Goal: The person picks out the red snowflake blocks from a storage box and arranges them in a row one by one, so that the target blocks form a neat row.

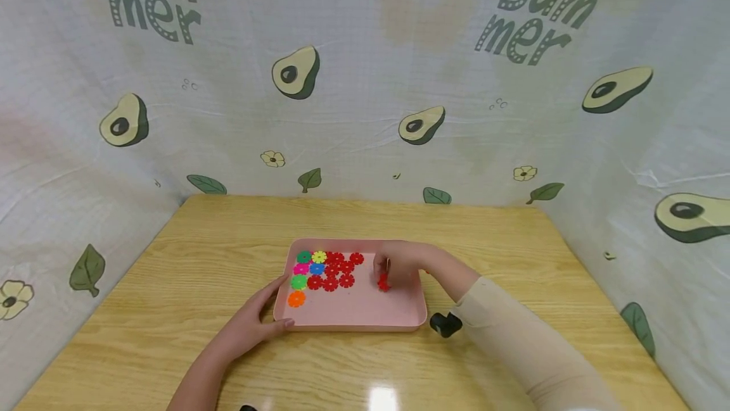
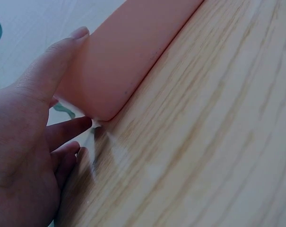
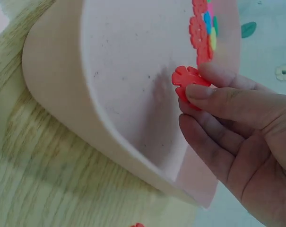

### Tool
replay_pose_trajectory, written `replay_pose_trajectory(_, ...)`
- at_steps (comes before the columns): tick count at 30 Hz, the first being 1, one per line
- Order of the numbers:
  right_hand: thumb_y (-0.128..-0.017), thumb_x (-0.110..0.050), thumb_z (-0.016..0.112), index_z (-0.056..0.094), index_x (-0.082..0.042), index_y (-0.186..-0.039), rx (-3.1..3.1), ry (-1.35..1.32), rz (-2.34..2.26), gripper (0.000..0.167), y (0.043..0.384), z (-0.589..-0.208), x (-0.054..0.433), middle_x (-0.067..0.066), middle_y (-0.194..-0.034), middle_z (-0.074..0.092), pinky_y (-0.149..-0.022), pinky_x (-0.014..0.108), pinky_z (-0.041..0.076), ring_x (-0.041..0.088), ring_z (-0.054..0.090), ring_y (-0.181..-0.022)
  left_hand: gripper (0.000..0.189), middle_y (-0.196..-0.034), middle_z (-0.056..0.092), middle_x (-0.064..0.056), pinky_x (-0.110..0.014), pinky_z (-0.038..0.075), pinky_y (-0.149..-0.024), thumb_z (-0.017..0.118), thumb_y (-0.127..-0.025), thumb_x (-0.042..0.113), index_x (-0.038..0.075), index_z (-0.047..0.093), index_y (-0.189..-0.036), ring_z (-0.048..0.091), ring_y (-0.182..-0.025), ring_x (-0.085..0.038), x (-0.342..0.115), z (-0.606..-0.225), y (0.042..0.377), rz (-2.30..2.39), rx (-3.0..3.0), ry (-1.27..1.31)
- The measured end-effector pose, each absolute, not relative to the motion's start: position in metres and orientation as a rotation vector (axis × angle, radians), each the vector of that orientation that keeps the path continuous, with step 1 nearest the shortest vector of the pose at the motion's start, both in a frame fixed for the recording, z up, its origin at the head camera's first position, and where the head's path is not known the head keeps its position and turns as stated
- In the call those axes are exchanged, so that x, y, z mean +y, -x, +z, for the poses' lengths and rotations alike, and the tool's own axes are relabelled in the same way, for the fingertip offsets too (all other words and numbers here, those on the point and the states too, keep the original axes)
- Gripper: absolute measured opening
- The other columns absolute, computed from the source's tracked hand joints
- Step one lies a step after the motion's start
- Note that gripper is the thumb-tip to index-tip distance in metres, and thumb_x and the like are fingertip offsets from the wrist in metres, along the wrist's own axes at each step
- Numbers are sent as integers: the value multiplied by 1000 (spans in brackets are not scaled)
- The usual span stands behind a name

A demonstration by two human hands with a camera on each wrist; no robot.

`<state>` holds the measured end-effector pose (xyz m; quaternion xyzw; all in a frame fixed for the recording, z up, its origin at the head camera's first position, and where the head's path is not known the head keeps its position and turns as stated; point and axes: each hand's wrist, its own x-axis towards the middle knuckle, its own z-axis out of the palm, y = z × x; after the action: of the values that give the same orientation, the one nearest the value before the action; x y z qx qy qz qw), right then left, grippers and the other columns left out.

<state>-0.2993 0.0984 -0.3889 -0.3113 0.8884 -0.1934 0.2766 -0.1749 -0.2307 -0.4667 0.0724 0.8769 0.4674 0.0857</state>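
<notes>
A pink tray (image 1: 365,309) sits on the wooden table. Around its near left corner lies my left hand (image 1: 253,322), thumb resting on the front rim and fingers along the left side. In the left wrist view that thumb stretches straight along the tray wall (image 2: 124,56). My right hand (image 1: 402,258) is over the right part of the tray and pinches a red flower-shaped plastic disc (image 3: 185,78) between thumb and fingers. Several more red discs (image 1: 331,284) lie grouped at the tray's left. Beside them is a column with green, pink and orange discs (image 1: 296,299).
Just right of the tray, a black object (image 1: 445,325) shows by the right forearm. Another red piece (image 3: 138,225) peeks in at the bottom of the right wrist view. A printed cloth (image 1: 365,82) hangs behind the table (image 1: 239,221) and along its sides.
</notes>
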Motion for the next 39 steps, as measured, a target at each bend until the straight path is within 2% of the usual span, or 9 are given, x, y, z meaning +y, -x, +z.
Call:
replay_pose_trajectory(5, -83, 7, 71, 74, -16, -83, 2403, 829, -577, 23, 294, -380, 112, -6, -83, 67, -73, 28, 53, 16, 59, -79, 90, -156, 28, -17, -63, 17, -112, 78, -81, 41, 22, 30, -154, 20, -143, -42, -230, -467, 174, 1398, 2612, -227)
replay_pose_trajectory(13, -82, 6, 72, 73, -13, -88, 2436, 816, -657, 20, 290, -364, 139, -4, -85, 66, -64, 40, 56, 18, 61, -71, 90, -156, 27, -17, -64, 16, -111, 78, -81, 42, 23, 29, -154, 19, -143, -42, -231, -468, 175, 1393, 2623, -224)
replay_pose_trajectory(17, -83, 9, 70, 70, -9, -90, 2427, 784, -743, 20, 288, -360, 157, 1, -87, 64, -64, 46, 57, 27, 62, -67, 89, -156, 26, -16, -64, 16, -111, 78, -81, 43, 25, 29, -154, 18, -143, -42, -231, -468, 175, 1392, 2620, -223)
replay_pose_trajectory(20, -83, 10, 69, 69, -8, -91, 2426, 772, -802, 20, 288, -359, 170, 4, -87, 64, -66, 42, 57, 33, 64, -71, 89, -156, 26, -17, -64, 16, -111, 77, -82, 43, 25, 30, -154, 18, -143, -42, -232, -469, 175, 1397, 2623, -229)
replay_pose_trajectory(23, -82, 11, 69, 68, -7, -91, 2438, 757, -839, 20, 288, -359, 182, 5, -87, 65, -65, 38, 57, 30, 65, -74, 88, -156, 26, -17, -64, 16, -111, 77, -82, 42, 25, 30, -154, 19, -143, -42, -233, -468, 175, 1406, 2625, -234)
replay_pose_trajectory(29, -79, 12, 72, 68, 0, -95, 2470, 676, -876, 20, 288, -364, 203, 10, -90, 65, -69, 46, 56, 21, 61, -72, 88, -156, 26, -17, -65, 16, -111, 77, -82, 42, 24, 30, -154, 19, -143, -42, -232, -468, 175, 1400, 2627, -243)
replay_pose_trajectory(35, -78, 8, 75, 71, -1, -99, 2532, 553, -878, 23, 290, -381, 219, 8, -92, 65, -69, 32, 56, 20, 57, -77, 88, -156, 26, -17, -64, 16, -111, 77, -82, 43, 24, 30, -154, 19, -143, -42, -232, -468, 175, 1392, 2628, -239)
replay_pose_trajectory(39, -78, 5, 76, 72, -2, -100, 2575, 482, -876, 23, 291, -392, 226, 6, -92, 65, -69, 30, 54, 20, 57, -80, 88, -156, 26, -17, -65, 17, -111, 77, -82, 43, 24, 30, -154, 19, -143, -42, -232, -467, 174, 1385, 2631, -242)
